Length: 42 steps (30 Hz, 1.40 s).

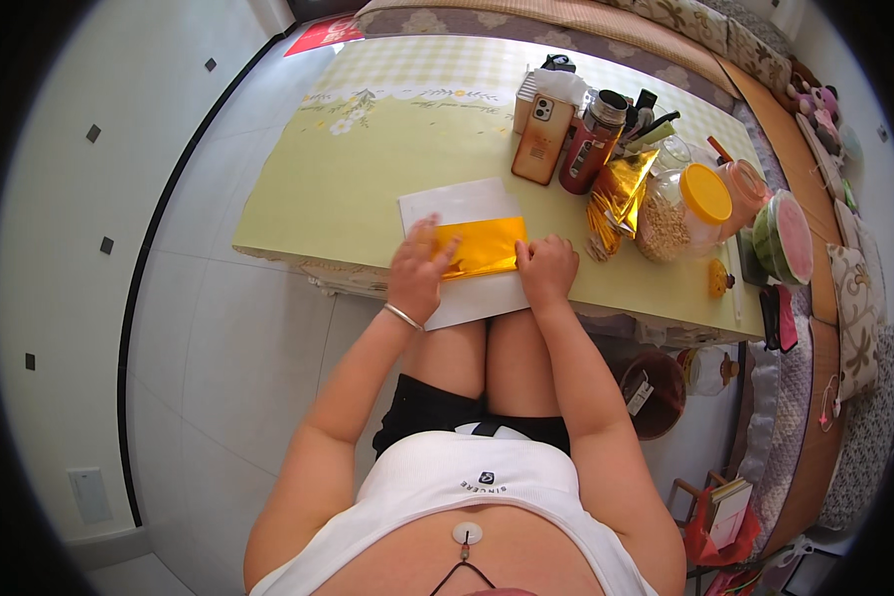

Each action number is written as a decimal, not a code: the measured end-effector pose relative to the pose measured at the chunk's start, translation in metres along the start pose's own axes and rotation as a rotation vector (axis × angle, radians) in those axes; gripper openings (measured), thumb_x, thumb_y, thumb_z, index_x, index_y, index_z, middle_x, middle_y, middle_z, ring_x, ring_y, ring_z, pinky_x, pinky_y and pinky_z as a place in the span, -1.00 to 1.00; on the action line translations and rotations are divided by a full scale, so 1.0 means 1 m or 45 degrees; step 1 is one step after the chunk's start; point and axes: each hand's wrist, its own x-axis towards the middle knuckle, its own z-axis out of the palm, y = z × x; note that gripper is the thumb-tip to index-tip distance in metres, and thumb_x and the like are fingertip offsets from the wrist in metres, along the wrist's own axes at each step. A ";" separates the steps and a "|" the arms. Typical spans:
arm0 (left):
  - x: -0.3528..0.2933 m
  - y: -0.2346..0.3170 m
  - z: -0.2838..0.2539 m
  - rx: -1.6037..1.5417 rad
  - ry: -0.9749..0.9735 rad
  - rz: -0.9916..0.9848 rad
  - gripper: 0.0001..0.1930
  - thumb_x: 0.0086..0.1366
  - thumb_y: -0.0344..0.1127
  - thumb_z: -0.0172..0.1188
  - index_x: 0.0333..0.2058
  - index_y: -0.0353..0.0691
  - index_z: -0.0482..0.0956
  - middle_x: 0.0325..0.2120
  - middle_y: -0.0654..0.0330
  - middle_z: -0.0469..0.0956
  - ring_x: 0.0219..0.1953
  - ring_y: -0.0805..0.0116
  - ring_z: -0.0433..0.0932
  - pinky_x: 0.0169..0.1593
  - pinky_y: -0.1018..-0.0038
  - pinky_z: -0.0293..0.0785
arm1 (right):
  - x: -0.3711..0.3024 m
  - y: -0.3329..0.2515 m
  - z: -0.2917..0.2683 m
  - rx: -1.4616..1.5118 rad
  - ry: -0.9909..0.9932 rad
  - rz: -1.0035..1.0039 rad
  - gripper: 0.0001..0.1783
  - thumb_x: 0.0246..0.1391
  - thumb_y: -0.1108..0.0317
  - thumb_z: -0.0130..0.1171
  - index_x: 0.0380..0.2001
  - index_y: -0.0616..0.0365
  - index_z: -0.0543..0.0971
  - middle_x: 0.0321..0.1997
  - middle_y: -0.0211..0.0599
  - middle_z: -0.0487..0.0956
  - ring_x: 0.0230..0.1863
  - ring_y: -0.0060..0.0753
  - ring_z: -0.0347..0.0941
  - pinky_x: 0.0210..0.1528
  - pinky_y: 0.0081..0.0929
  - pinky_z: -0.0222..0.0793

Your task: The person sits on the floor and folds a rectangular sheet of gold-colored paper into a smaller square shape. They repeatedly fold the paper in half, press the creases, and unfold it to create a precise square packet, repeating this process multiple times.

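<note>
A shiny gold foil sheet [485, 245], folded into a long rectangle, lies on a white paper sheet [487, 300] at the table's near edge. My left hand [416, 266] rests on the foil's left end, fingers stretched out and slightly blurred. At the opposite end my right hand [548, 270] has its fingers curled, with the thumb at the foil's right edge. To the right, a bundle of gold foil [626, 189] leans near a clear jar [666, 221] with a yellow lid.
Behind the foil stand a phone [542, 139] and a dark red flask [591, 144]. Farther right are a pink-lidded jar [744, 184] and a cut watermelon [787, 238]. The yellow-green tablecloth [318, 194] spreads leftward. A dark red bin [656, 392] stands below the table.
</note>
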 end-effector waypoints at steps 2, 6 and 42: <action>-0.007 -0.008 0.016 -0.164 -0.290 0.204 -0.33 0.13 -0.53 0.14 0.27 0.00 0.44 0.33 0.01 0.31 0.34 0.03 0.33 0.35 0.16 0.27 | 0.001 -0.002 0.000 -0.013 -0.051 -0.019 -0.72 0.02 0.07 0.34 -0.55 0.03 0.66 -0.40 -0.32 0.54 -0.22 -0.14 0.47 -0.19 -0.10 0.36; -0.006 -0.010 0.016 -0.187 -0.613 0.313 -0.33 0.22 -0.46 0.05 0.35 -0.01 0.33 0.42 0.04 0.18 0.46 0.03 0.14 0.44 0.12 0.12 | 0.007 -0.004 -0.006 0.038 -0.182 0.158 -0.69 0.04 0.09 0.33 -0.25 0.07 0.66 -0.22 -0.25 0.57 -0.09 -0.11 0.49 -0.05 -0.06 0.36; 0.065 -0.084 0.038 -0.320 -0.988 -0.639 -0.56 -0.16 -0.17 0.58 -0.29 -0.15 0.64 -0.24 0.06 0.67 -0.10 0.05 0.60 -0.03 0.22 0.57 | 0.025 -0.012 0.000 1.028 -0.599 0.516 -0.25 0.05 0.50 0.24 0.30 0.44 0.22 -0.57 -0.26 0.58 -0.62 -0.46 0.55 -0.57 -0.50 0.46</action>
